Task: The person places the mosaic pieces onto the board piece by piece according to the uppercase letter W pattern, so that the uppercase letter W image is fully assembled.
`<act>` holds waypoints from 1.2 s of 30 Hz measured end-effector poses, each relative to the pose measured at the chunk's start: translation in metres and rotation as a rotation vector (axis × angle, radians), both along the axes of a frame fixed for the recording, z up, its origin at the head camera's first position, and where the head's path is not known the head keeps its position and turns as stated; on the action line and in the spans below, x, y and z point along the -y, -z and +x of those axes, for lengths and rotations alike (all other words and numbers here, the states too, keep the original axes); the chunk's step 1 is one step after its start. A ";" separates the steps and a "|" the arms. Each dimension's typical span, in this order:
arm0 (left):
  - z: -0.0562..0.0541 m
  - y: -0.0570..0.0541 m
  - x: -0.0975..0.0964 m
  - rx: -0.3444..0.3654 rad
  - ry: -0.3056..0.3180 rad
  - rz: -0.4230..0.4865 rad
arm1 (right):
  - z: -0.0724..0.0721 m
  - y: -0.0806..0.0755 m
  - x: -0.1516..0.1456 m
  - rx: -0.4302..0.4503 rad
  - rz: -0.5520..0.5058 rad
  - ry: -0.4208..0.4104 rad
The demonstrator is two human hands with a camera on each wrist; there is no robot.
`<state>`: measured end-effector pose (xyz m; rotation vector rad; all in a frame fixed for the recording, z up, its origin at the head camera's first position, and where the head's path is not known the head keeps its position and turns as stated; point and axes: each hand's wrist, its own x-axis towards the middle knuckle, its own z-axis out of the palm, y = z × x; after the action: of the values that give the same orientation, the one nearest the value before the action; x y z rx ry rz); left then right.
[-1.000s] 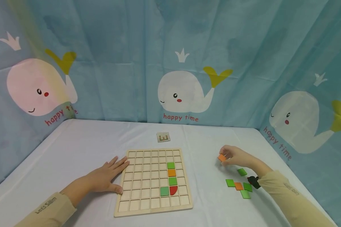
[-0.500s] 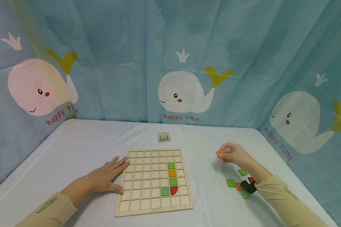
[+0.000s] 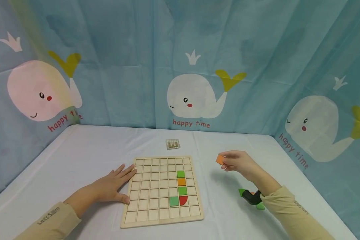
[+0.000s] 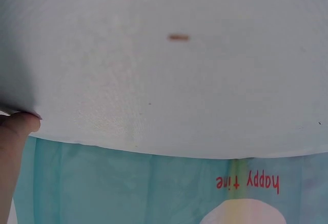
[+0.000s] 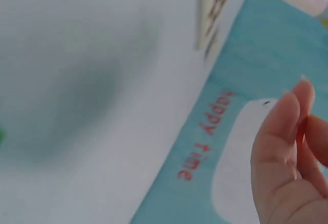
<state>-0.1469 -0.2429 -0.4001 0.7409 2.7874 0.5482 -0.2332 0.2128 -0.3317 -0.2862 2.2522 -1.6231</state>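
A wooden grid board (image 3: 156,224) lies on the white table. My left hand (image 3: 112,185) rests at its left edge with fingers spread, thumb and fingertips on the frame. Set in the board's right columns are two green tiles, an orange tile (image 3: 181,182), a teal tile (image 3: 174,201) and a red rounded tile (image 3: 183,200). My right hand (image 3: 235,161) pinches an orange square tile (image 3: 219,159) between thumb and fingers, raised above the table right of the board. In the right wrist view the fingers hide most of that tile.
Behind the board lies a small patterned card (image 3: 172,144). Loose tiles, with a green tile (image 3: 260,206) among them, lie at the right, partly hidden by the black wrist camera (image 3: 252,197). A blue whale-print curtain (image 3: 123,100) stands along the table's back and sides.
My right hand has lifted the orange tile and carried it left toward the board; its wrist camera now covers more of the loose tiles. My left hand stays at the board's edge.
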 end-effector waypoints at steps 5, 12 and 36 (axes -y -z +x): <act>0.000 -0.001 0.000 0.011 -0.002 0.003 | 0.006 -0.007 0.011 0.003 -0.025 -0.080; -0.002 -0.001 0.000 0.000 0.007 -0.013 | 0.011 -0.009 0.024 0.019 -0.046 -0.104; -0.014 -0.005 -0.001 0.029 0.011 -0.040 | 0.030 0.015 0.071 0.017 0.043 -0.142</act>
<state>-0.1612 -0.2414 -0.3951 0.7336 2.7578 0.4963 -0.2031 0.1420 -0.3468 -0.4103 2.1974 -1.4973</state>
